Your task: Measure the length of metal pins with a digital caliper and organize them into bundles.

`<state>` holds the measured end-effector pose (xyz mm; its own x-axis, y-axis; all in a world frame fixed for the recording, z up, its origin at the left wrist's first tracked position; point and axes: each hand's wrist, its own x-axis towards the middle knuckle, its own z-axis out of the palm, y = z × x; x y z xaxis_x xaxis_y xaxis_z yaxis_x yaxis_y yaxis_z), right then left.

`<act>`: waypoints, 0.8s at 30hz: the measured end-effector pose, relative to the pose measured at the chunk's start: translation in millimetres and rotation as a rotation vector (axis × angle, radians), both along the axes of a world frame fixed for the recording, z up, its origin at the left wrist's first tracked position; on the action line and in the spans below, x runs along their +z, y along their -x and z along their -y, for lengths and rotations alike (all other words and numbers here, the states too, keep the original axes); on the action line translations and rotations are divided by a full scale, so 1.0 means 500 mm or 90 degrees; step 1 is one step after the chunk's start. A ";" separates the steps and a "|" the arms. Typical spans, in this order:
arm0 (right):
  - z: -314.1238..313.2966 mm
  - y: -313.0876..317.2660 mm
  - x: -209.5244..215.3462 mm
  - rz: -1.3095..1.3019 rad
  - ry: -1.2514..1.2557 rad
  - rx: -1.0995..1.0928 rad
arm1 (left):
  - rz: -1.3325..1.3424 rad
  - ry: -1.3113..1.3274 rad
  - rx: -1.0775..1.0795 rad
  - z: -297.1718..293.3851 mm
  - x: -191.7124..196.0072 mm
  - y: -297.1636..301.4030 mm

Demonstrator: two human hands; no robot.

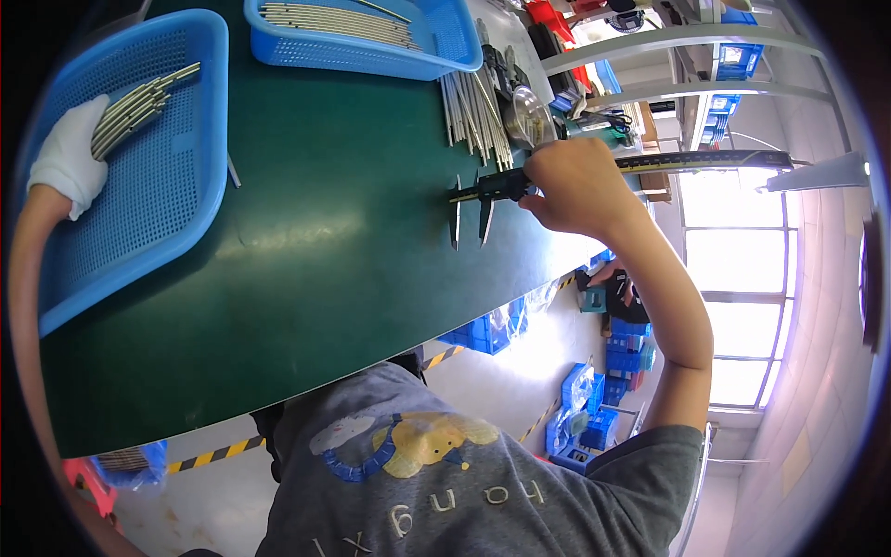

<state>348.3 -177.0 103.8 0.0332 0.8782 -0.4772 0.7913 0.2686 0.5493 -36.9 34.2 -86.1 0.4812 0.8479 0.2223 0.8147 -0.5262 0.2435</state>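
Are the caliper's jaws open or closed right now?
Open: the caliper in the right hand shows a clear gap between its two long jaws.

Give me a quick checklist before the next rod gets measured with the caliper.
1. Right hand holds the digital caliper: ok.
2. Caliper jaws stand apart with nothing between them: ok.
3. Gloved left hand rests on the metal rods in the near blue basket: ok.
4. A single rod already picked out of the bundle: cannot tell.
5. Bare green table under the caliper for working: ok.
6. Caliper display reading zero: cannot tell, the hand covers it.
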 end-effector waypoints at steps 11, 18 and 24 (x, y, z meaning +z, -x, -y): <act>0.053 -0.037 -0.034 -0.070 -0.032 -0.049 | -0.020 0.004 -0.029 -0.015 -0.005 0.025; 0.159 -0.037 -0.064 -0.293 -0.419 -0.030 | -0.111 0.106 0.013 0.004 0.076 -0.009; 0.204 -0.050 -0.138 -0.419 -0.704 0.037 | -0.177 0.122 0.047 0.047 0.124 -0.053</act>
